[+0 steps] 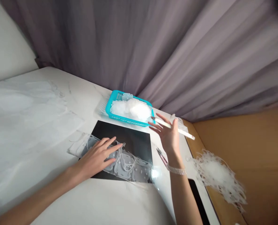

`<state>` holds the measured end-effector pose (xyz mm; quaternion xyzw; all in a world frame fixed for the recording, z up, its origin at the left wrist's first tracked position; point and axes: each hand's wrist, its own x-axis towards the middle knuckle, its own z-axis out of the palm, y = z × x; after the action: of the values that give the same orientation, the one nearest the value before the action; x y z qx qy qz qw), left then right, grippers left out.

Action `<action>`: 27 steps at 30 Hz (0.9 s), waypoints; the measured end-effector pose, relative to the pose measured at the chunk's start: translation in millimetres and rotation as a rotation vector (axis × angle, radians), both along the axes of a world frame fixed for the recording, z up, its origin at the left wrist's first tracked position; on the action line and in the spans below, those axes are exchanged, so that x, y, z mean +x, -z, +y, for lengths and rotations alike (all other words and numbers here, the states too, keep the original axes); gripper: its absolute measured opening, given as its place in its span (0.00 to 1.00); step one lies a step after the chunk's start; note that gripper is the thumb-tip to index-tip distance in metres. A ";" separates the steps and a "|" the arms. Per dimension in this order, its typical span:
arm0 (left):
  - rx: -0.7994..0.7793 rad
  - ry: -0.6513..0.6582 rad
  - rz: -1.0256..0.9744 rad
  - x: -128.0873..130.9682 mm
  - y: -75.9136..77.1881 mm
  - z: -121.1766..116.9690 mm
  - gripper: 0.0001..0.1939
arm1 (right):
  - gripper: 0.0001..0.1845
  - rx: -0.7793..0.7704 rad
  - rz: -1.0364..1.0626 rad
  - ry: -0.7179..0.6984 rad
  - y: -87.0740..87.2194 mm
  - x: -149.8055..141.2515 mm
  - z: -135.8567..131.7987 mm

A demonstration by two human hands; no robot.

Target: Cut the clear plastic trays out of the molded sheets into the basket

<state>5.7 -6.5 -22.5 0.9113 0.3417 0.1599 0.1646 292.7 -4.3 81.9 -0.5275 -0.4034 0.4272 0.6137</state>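
My left hand point(101, 154) lies with its fingers spread on a strip of translucent moulded sheet pieces point(125, 165), some with small round holes and thin loose strands. The strip rests across a black mat point(139, 140) and runs past its left edge. In my right hand point(168, 136), raised over the table near the basket, is a slim white pen-shaped tool point(184, 132) with a dark tip, held against the thumb with the other fingers loosely stretched. A turquoise basket point(111, 104) behind the mat holds a heap of white translucent pieces point(129, 107).
Scissors-like snips point(161, 155) lie beside my right wrist. A tangle of white offcuts point(220, 176) hangs at the table's right edge. Large translucent sheeting point(24, 115) covers the left side. A grey curtain point(129, 47) borders the back; a black flat object point(197, 200) lies at lower right.
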 end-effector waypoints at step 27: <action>-0.058 -0.227 -0.186 65.8 -20.3 67.1 0.24 | 0.34 -0.143 -0.040 0.226 60.7 11.6 -35.2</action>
<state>71.5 60.5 -2.2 0.8428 0.4305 0.2513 0.2029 304.3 -39.6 21.2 -0.6204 -0.3221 0.3725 0.6104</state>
